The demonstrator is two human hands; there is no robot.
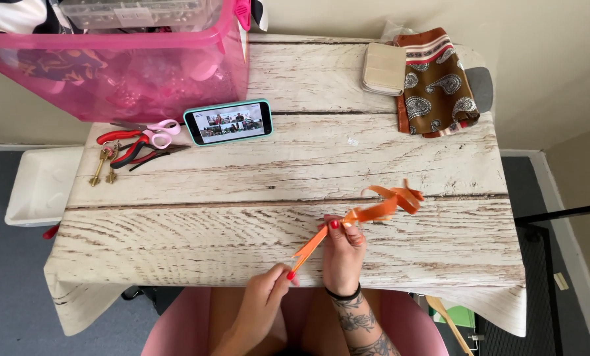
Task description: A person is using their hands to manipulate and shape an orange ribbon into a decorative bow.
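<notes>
A: How many things are on the worktop [255,178]?

B: One orange ribbon [367,212], near the right of centre. One phone [228,122] in a teal case lies farther back, screen lit. Left of it there is one pair of scissors [151,134] with pink handles, one red-handled tool [125,145] that looks like pliers, and what seem to be two brass keys [100,166]. The small dark pieces beside them I cannot count.

A: And at the far edge?

B: One pink bin [120,76] at far left, see-through and full of craft bits. At far right, one cream pouch [384,68] touching one folded paisley scarf [440,82] in brown and rust.

A: Two hands?

B: Two, both the person's own, coming up from the near edge with red nails. The left hand [265,296] pinches the ribbon's near tip between thumb and forefinger, the wrist low over the lap. The right hand [343,250] has a tattooed forearm and a black band at the wrist; it stands upright, its fingertips gripping the ribbon farther along.

A: How does the ribbon lie?

B: It runs taut on a slant between the two hands, from near left to far right. Beyond the right hand it loosens into curls that rest on the worktop.

A: Anything off the worktop?

B: One white tray [41,184] at its left edge, lower down.
</notes>
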